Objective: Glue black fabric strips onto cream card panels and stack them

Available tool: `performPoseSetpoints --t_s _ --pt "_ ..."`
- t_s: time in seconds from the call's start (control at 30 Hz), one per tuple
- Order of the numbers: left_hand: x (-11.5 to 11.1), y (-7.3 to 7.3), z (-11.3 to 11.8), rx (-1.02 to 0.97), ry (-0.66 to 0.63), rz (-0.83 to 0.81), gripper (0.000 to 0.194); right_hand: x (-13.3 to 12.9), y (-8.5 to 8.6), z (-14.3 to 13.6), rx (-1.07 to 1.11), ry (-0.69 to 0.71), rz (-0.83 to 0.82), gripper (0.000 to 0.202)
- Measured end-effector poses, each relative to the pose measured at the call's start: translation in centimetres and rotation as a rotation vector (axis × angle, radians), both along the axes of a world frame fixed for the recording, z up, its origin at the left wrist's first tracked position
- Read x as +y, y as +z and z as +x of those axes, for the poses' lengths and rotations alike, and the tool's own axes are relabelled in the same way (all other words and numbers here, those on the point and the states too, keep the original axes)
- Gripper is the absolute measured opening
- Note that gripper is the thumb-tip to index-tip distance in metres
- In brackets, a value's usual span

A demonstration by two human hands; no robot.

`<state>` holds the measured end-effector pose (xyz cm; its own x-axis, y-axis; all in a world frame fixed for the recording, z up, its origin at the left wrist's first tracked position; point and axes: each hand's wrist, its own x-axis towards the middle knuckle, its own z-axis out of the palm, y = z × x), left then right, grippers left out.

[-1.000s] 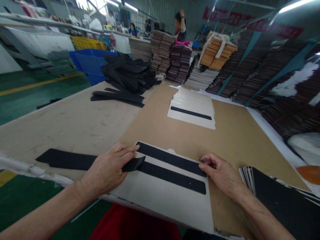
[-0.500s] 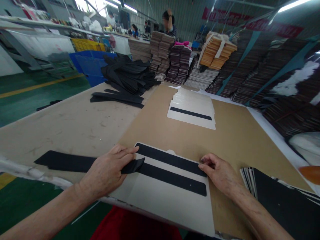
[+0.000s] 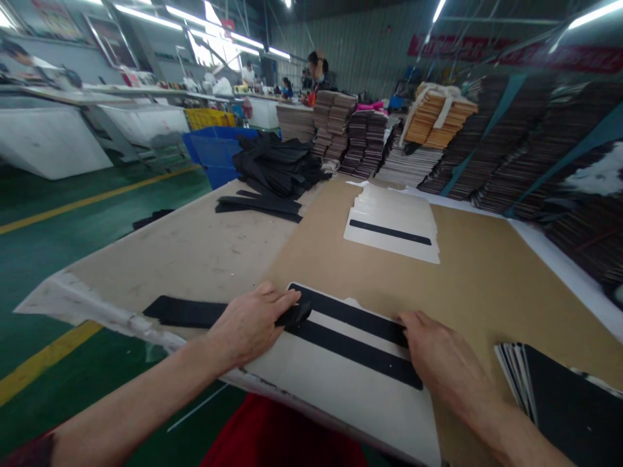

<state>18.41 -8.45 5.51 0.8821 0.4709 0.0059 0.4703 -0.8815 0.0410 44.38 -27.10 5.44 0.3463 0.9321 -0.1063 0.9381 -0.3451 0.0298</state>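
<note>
A pale board (image 3: 360,395) lies at the table's near edge. Two black strips run across it, an upper strip (image 3: 350,314) along the far edge and a lower strip (image 3: 360,353) nearer me. My left hand (image 3: 257,318) is closed around loose black strips (image 3: 187,311), whose curled end sticks out past the fingers. Its fingertips touch the left end of the upper strip. At the right end of that strip, my right hand (image 3: 438,350) has its fingers bent and pressed together on the strip's corner; the tips are partly hidden.
Farther back lies another pale board (image 3: 394,227) with one black strip. A stack of black-faced boards (image 3: 569,402) sits at right. Black strips are heaped (image 3: 282,165) by a blue bin (image 3: 219,152). Tall bundled stacks (image 3: 506,136) line the back. Other people are in the distance.
The view has swung left and up, so everything appears shifted right and lower. My right hand has turned, and its fingers now cover more of the strips' right ends. My left hand keeps its hold.
</note>
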Motion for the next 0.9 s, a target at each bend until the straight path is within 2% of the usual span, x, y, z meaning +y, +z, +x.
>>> performPoseSetpoints --t_s 0.07,0.13,0.2,0.3,0.43,0.53,0.73,0.8,0.9 --pt "-0.7 1.2 1.4 0.111 -0.052 0.077 0.055 0.4 0.4 -1.6 -0.147 0.094 -0.077 0.062" --pt "-1.5 2.0 2.7 0.209 -0.122 0.163 0.058 1.0 0.4 -3.0 -0.226 0.168 -0.145 0.078" --pt "-2.2 2.1 3.8 0.272 -0.150 0.215 0.057 1.6 0.3 -4.0 -0.273 0.200 -0.197 0.079" --pt "-2.6 1.8 4.3 0.279 -0.120 0.230 0.056 1.7 0.1 -4.7 -0.283 0.178 -0.199 0.075" --pt "-2.3 0.9 3.2 0.236 -0.065 0.228 0.055 0.2 0.2 -4.3 -0.188 0.098 -0.124 0.068" --pt "-1.7 0.1 1.7 0.168 -0.068 0.217 0.055 -2.1 -0.2 -2.8 -0.142 0.059 -0.050 0.067" --pt "-1.1 -1.6 -1.3 -0.011 -0.057 0.126 0.054 -6.9 -3.2 2.0 -0.018 -0.005 0.160 0.057" --pt "-1.1 -2.0 -1.7 -0.051 -0.023 0.099 0.054 -7.6 -4.2 2.0 0.053 -0.019 0.253 0.057" --pt "-0.9 -2.5 -1.9 -0.095 0.009 0.079 0.054 -7.2 -5.1 0.2 0.230 -0.049 0.410 0.055"
